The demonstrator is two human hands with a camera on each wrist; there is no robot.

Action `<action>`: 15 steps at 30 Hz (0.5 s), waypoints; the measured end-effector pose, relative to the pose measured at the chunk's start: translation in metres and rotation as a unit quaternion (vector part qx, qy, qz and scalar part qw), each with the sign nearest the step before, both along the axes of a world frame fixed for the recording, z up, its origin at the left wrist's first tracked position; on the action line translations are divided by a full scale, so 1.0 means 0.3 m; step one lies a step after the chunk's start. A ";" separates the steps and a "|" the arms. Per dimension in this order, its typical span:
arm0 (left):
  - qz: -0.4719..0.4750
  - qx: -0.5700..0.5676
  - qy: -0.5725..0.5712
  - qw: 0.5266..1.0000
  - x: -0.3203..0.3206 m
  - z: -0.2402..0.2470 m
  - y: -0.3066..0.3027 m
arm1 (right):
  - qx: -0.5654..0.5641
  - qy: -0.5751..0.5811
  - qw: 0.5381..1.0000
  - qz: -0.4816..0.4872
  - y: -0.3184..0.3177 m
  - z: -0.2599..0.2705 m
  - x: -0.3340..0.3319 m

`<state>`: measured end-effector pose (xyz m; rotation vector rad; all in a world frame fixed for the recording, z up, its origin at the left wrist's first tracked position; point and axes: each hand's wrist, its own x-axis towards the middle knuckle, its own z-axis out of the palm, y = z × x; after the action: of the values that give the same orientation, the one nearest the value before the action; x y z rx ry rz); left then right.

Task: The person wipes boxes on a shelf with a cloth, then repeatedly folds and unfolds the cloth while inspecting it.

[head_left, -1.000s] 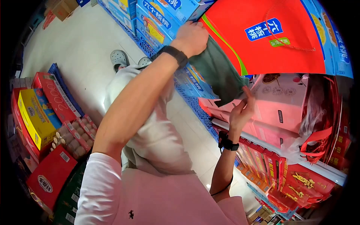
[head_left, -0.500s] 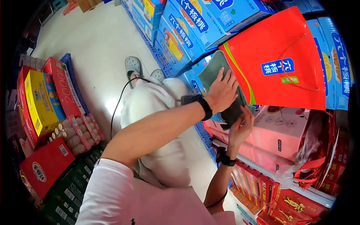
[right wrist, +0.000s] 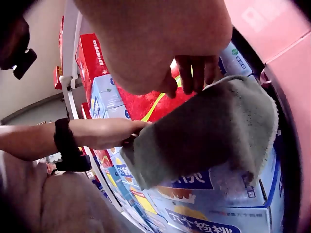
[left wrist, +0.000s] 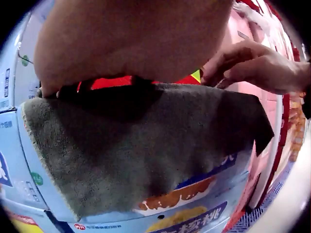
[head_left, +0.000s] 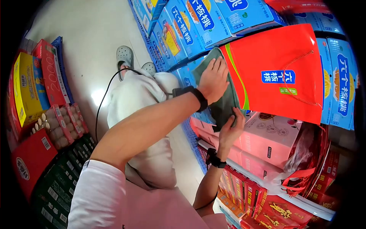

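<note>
A grey-green cloth [head_left: 225, 100] drapes over the edge of stacked blue cartons [left wrist: 187, 194], along the bottom of a red gift bag [head_left: 274, 57] lying on top. My left hand [head_left: 214, 79] rests on the cloth's upper half, its fingers straight and close together, pointing towards the bag. At the cloth's lower end, near pink boxes [head_left: 263, 133], my right hand [head_left: 231, 131] touches the edge with its fingers loosely bent. Those fingers [right wrist: 197, 73] hang over the cloth's upper border in the right wrist view. The left wrist view shows the cloth spread flat, its lower corners hanging.
A blue plastic pallet [head_left: 195, 147] edges the stack. Red packages [head_left: 278, 212] fill a lower shelf on the right. Across the pale floor [head_left: 89, 65] stand a yellow box [head_left: 29, 89], egg-like packs [head_left: 61, 124] and dark green cartons [head_left: 57, 187]. A black cable [head_left: 100, 108] runs by my leg.
My left hand has come down from the cloth's far upper corner, which it gripped, onto its middle with fingers straightened. My right hand stays at the lower end. The head view has shifted.
</note>
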<state>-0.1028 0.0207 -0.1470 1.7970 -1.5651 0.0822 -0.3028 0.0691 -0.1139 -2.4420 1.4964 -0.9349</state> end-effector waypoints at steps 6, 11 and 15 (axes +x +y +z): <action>0.014 -0.035 -0.043 0.998 0.095 0.006 -0.080 | 0.002 -0.006 0.999 -0.054 0.003 0.018 -0.087; -0.039 -0.057 -0.057 0.996 0.141 0.080 -0.065 | -0.017 0.044 0.993 -0.108 0.001 0.018 -0.170; -0.034 -0.021 -0.009 0.999 0.103 0.078 -0.028 | 0.018 -0.016 0.993 -0.118 -0.012 0.000 -0.134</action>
<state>-0.0720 0.0124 -0.1236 1.7144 -1.6230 0.0978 -0.3429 0.0654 -0.1139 -2.2492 1.8019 -0.9728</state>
